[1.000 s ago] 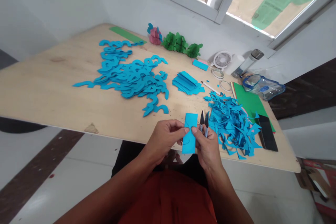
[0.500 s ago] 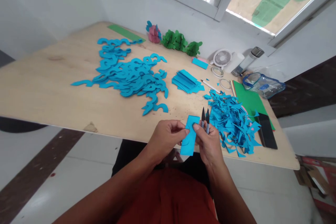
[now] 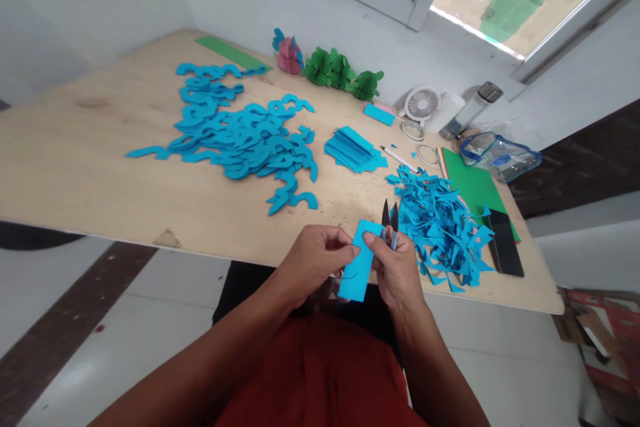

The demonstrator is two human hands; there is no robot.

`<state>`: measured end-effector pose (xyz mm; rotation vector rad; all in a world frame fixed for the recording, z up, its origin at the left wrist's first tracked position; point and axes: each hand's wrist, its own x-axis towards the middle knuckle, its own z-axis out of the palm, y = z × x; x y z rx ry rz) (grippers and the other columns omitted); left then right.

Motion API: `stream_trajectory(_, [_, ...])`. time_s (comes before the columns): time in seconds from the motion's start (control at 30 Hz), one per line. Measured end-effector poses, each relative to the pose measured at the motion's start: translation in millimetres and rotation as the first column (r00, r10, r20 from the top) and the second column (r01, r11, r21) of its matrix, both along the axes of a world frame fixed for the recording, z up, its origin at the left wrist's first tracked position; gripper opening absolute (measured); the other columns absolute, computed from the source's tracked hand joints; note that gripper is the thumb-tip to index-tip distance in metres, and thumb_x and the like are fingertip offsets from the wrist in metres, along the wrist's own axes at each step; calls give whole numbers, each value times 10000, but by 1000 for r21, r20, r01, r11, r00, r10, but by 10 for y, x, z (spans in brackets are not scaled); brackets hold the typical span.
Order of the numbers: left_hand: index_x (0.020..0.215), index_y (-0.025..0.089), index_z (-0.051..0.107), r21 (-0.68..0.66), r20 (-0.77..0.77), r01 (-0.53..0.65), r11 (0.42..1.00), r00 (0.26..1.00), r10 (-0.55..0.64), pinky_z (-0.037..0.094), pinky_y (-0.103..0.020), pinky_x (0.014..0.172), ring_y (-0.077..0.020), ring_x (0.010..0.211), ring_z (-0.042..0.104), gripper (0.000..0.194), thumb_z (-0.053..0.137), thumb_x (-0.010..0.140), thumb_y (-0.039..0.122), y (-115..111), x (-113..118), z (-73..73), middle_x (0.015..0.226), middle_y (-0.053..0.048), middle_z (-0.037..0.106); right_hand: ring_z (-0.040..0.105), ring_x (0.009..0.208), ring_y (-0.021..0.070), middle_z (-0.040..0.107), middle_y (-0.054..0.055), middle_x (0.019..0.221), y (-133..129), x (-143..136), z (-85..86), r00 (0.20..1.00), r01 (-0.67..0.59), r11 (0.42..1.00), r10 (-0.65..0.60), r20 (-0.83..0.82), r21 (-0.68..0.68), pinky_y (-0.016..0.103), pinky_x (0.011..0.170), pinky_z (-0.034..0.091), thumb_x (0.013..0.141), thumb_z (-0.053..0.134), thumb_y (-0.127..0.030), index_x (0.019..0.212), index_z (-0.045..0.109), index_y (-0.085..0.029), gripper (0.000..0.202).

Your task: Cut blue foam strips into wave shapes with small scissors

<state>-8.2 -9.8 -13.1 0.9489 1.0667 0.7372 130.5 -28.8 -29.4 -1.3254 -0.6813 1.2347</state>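
Over the table's front edge, a blue paper strip [image 3: 356, 278] with a curved line drawn on it is held between both hands. My left hand [image 3: 323, 253] pinches its left side between thumb and fingers. On the other side, my right hand [image 3: 397, 263] presses its thumb on the strip's upper part and also keeps hold of a pair of scissors [image 3: 389, 217]. The scissor blades point away from me, slightly apart; the handles are hidden in the palm. Beside my right hand lies a heap of blue paper scraps [image 3: 440, 227].
Wavy blue cut-outs [image 3: 245, 140] pile up on the left of the table. Blue strips [image 3: 353, 149] are stacked mid-table near a white pen [image 3: 399, 158]. Green paper flowers [image 3: 330, 69], a small fan [image 3: 422, 104], a bottle [image 3: 473, 111], a clear pouch [image 3: 500, 157] and a phone [image 3: 505, 243] stand or lie around.
The blue strip has tilted slightly, its lower end shifting left, with both hands still on it. The scissors stay in my right hand. The whole view has shifted slightly.
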Motion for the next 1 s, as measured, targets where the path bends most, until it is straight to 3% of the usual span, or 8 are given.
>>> stream_trajectory(0.2, [592, 163, 603, 10, -18, 62, 998, 998, -62, 404, -249, 482, -117, 474, 497, 179, 669, 636, 323, 20, -39, 19, 505, 15, 579, 222, 413, 46, 314, -105, 468, -3, 22, 15, 1000, -31, 999, 31, -3, 20, 193, 379, 181, 604, 818, -290, 540, 458, -190, 378])
stream_trajectory(0.43, [571, 179, 566, -4, -45, 121, 993, 992, -121, 356, -232, 449, -105, 436, 465, 172, 648, 639, 314, 2, -59, 17, 456, 42, 527, 298, 432, 60, 436, -79, 493, 43, 99, 68, 993, -108, 994, 108, 52, -19, 197, 400, 218, 598, 811, -298, 661, 643, -170, 221])
stream_trajectory(0.6, [559, 182, 554, 18, -71, 151, 988, 986, -150, 342, -228, 448, -99, 430, 453, 156, 633, 629, 297, 13, -55, -12, 454, 48, 517, 359, 452, 68, 478, -61, 494, 64, 128, 92, 984, -141, 990, 140, 114, -2, 198, 419, 251, 605, 791, -261, 604, 643, -161, 179])
stream_trajectory(0.83, [548, 183, 545, 55, -87, 190, 980, 979, -185, 334, -233, 458, -101, 445, 449, 165, 620, 642, 295, 29, -75, -27, 460, 46, 507, 300, 414, 56, 429, -77, 454, 65, 113, 95, 984, -144, 989, 146, 100, -22, 199, 394, 208, 600, 775, -248, 580, 634, -162, 166])
stream_trajectory(1.0, [559, 186, 538, 24, -93, 203, 979, 976, -200, 338, -235, 456, -98, 439, 434, 167, 618, 647, 303, 33, -104, -23, 465, 46, 501, 347, 434, 63, 468, -66, 472, 67, 127, 68, 981, -154, 988, 155, 114, -21, 197, 406, 248, 603, 786, -251, 591, 649, -160, 165])
